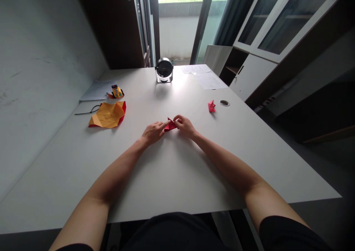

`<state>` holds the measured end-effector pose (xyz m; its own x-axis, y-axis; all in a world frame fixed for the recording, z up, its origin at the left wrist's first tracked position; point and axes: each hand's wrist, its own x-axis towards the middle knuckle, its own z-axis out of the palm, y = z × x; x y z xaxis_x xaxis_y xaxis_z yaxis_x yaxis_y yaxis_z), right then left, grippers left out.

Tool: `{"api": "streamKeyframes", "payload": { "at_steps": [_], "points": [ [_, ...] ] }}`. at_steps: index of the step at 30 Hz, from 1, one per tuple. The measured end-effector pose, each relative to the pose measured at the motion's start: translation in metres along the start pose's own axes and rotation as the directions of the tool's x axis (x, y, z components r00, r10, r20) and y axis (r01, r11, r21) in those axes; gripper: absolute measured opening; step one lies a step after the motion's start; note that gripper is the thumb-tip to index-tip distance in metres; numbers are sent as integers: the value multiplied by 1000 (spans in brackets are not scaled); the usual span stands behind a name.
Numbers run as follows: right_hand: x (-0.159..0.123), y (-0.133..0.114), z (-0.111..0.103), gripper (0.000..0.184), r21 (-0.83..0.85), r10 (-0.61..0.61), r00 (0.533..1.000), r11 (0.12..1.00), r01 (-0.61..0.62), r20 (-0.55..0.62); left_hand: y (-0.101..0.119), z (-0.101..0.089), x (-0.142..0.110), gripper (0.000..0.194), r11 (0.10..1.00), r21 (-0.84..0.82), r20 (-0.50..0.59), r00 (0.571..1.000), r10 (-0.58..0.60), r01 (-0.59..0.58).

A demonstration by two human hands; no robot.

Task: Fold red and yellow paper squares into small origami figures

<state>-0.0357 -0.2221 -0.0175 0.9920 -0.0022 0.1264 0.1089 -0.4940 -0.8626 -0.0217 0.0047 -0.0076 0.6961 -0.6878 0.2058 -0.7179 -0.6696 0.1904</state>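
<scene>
Left hand [154, 132]: you touch red paper [171, 126]; pinch unclear.
Right hand [185, 125]: you pinch its right edge.
Folded red figure [211, 106]: right, beside grommet [224, 103].

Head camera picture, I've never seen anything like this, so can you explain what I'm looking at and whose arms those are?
There's no machine at work here. A camera on a person's head looks forward and down, so the arms are the wearer's own. The left hand and right hand together hold a small folded piece of bright red paper over a smooth white table. To the left lie a creased yellow-and-red paper sheet and a small yellow-and-black object, too small to identify. To the right sits another folded red paper shape. Farther back stands a round black device on a U-shaped stand.
</scene>
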Motion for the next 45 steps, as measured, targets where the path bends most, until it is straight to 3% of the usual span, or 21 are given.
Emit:
{"api": "streamKeyframes", "payload": {
  "at_steps": [6, 11, 16, 23, 26, 32, 35, 40, 45],
  "points": [
    [-2, -8, 2, 23, 178, -9, 999, 984, 0, 54, 0, 1, -1, 36, 999, 15, -29, 999, -37, 38],
    [-4, -13, 5, 32, 319, -87, 992, 946, 54, 89, 3, 1, -1, 36, 997, -28, -76, 995, -70, 68],
    [-9, -17, 9, 42, 229, -155, 987, 963, 139, 53, 6, 2, -1, 34, 987, -110, -119, 984, -133, 120],
    [-14, -19, 13, 59, 92, -95, 993, 992, 89, 65, 8, 3, 2, 35, 930, -304, -84, 966, -244, 208],
    [-15, -18, 15, 56, 84, -97, 994, 992, 92, 54, 6, 4, 3, 34, 877, -416, -83, 950, -300, 240],
    [-15, -15, 17, 21, 29, -155, 988, 988, 154, 21, 2, 8, 4, 33, 795, -545, -103, 920, -378, 265],
    [-12, -11, 17, 17, 44, -193, 981, 980, 193, -8, 0, 10, 5, 35, 769, -579, -102, 911, -399, 272],
    [-6, -3, 18, 13, 100, -213, 975, 971, 219, -60, -6, 14, 7, 37, 633, -733, -82, 891, -447, 250],
    [-2, 2, 17, 15, 182, -244, 965, 949, 259, -100, -13, 15, 11, 35, 332, -922, 14, 875, -484, 199]
  ]
}}
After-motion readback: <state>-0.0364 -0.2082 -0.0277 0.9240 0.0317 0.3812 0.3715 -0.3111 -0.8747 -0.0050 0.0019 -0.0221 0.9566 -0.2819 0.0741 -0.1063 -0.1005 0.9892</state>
